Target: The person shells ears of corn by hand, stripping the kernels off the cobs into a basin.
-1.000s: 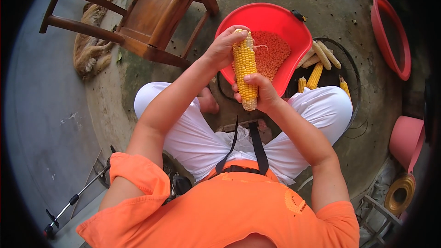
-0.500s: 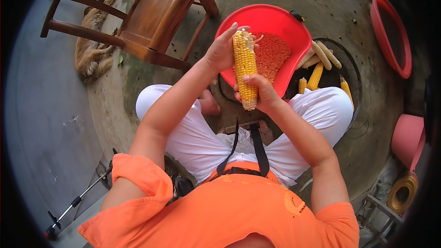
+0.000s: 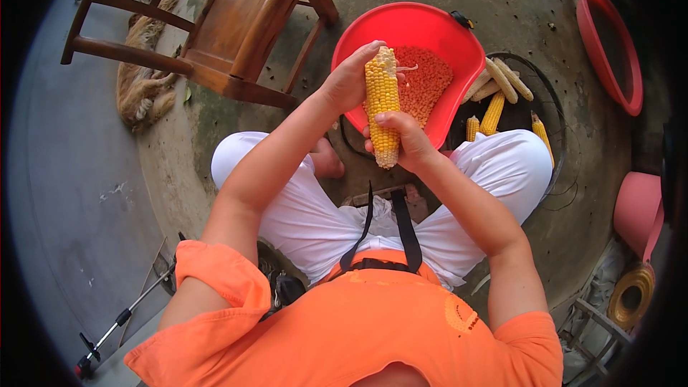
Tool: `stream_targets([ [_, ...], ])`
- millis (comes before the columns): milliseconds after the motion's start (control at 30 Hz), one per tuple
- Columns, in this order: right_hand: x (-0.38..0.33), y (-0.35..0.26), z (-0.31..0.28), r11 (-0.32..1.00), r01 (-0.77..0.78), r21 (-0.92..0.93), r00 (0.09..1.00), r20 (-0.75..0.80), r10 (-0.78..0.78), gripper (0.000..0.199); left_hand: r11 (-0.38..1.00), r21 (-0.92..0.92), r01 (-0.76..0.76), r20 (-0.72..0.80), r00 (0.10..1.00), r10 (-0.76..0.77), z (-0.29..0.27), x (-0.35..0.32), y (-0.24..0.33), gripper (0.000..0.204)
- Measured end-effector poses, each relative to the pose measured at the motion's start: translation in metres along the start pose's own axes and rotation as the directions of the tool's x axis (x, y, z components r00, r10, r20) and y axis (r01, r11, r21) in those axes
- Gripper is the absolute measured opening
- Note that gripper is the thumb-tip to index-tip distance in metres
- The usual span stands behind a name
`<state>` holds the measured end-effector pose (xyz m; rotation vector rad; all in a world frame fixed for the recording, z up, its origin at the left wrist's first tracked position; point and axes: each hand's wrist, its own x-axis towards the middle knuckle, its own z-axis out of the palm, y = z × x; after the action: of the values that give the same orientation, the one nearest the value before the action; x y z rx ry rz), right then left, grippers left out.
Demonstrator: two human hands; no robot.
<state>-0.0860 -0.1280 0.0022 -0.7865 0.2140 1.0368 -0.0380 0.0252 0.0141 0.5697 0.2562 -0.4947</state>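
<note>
Two hands, one ear of corn (image 3: 383, 89), upper centre of the frame: the left hand's (image 3: 347, 84) grip is wrapped about its upper end, the right hand's (image 3: 406, 140) clamped round its lower part. Behind it, one red basin (image 3: 390, 23) contains loose kernels (image 3: 428, 80). To the right lie three yellow ears (image 3: 492, 115) and at least three pale, stripped cobs (image 3: 500, 80). One pink container (image 3: 637, 204) stands at the right edge.

left hand (image 3: 348, 78) partly hidden behind corn cob (image 3: 382, 93), wooden chair (image 3: 233, 29) cut off by top edge
</note>
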Motion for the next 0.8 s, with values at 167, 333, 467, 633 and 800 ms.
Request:
stream_targets([
  [167,-0.002,0.001,0.006,1.000,-0.009,0.004,1.000,-0.016,0.009,0.032,0.944,0.302,-0.136,-0.017,0.989,0.147,-0.011,0.001,-0.008,0.037],
  [333,-0.002,0.002,0.010,0.996,0.053,-0.068,0.997,-0.051,-0.056,0.028,0.969,0.233,-0.079,-0.048,0.995,0.093,-0.008,0.002,-0.008,0.042],
  [467,-0.003,-0.004,0.004,0.999,0.044,-0.018,0.999,-0.024,-0.045,0.027,0.975,0.202,-0.092,0.017,0.996,0.091,-0.002,0.000,-0.007,0.044],
  [633,-0.002,-0.001,0.009,1.000,0.007,-0.028,0.999,-0.048,-0.008,0.033,0.906,0.381,-0.185,-0.089,0.968,0.235,-0.011,0.001,-0.017,0.035],
  [800,0.000,0.002,0.014,0.995,0.042,-0.086,0.997,-0.060,-0.048,0.032,0.909,0.399,-0.122,-0.161,0.966,0.200,-0.010,0.004,-0.017,0.032],
])
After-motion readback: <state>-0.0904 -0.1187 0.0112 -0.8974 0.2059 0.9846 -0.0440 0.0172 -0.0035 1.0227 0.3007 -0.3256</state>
